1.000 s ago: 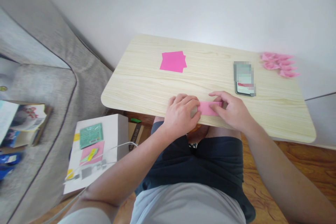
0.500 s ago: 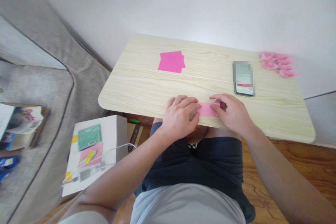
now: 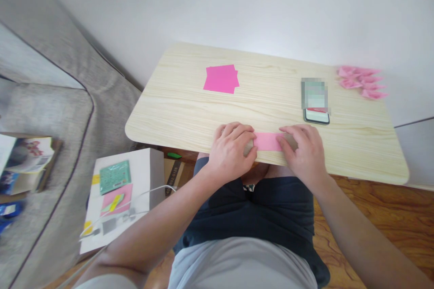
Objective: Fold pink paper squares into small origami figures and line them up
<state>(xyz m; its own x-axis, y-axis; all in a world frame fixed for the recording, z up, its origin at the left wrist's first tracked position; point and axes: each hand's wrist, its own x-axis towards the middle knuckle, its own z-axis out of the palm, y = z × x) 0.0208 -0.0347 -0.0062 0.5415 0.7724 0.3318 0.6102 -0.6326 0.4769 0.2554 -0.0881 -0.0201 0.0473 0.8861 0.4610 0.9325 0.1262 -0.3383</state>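
A light pink folded paper strip [image 3: 267,142] lies flat near the table's front edge, between my two hands. My left hand [image 3: 232,148] is closed at the strip's left end, its fingertips and thumb against that edge. At the other end, my right hand [image 3: 304,149] is curved, with the thumb and index fingertip touching the paper's right side. Part of each end is covered by fingertips. Beyond the hands, at the far left of the table, rests a small stack of bright pink paper sheets [image 3: 221,79].
A phone [image 3: 316,116], its screen partly blurred, lies beyond my right hand. Several folded pink paper pieces [image 3: 361,82] sit at the table's [image 3: 176,113] far right. To the left stands a white box [image 3: 156,176] carrying a green packet [image 3: 115,177] and a cable, beside a grey sofa [image 3: 61,113].
My right hand has shifted slightly right along the strip, and its fingers have moved off the paper's top toward the right edge. My left hand has stayed almost still.
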